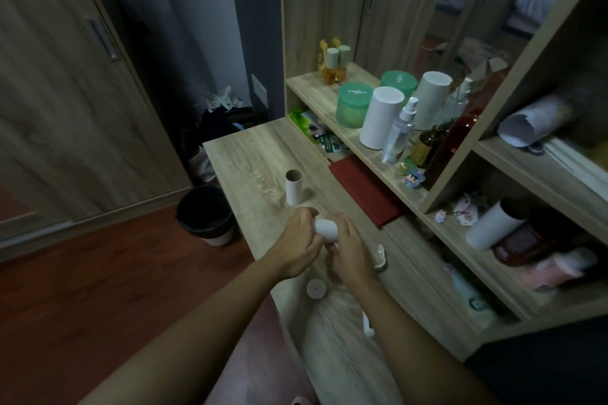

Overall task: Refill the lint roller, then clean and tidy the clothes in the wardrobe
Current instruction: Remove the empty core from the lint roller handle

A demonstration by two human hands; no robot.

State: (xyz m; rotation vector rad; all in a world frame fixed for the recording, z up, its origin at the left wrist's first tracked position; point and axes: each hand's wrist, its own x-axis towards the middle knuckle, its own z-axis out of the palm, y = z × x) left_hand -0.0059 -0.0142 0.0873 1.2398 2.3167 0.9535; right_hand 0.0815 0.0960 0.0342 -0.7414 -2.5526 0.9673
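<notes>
Both hands are meeting over the pale wood-grain surface [250, 158], holding a short white paper-wrapped refill roll [325, 229] between them. The left hand [297, 242] is curling its fingers round one end, and the right hand [352, 250] is gripping the other. A bare brown cardboard tube [293, 187] is standing upright just beyond them. A small round white cap [316, 288] is lying by the wrists.
</notes>
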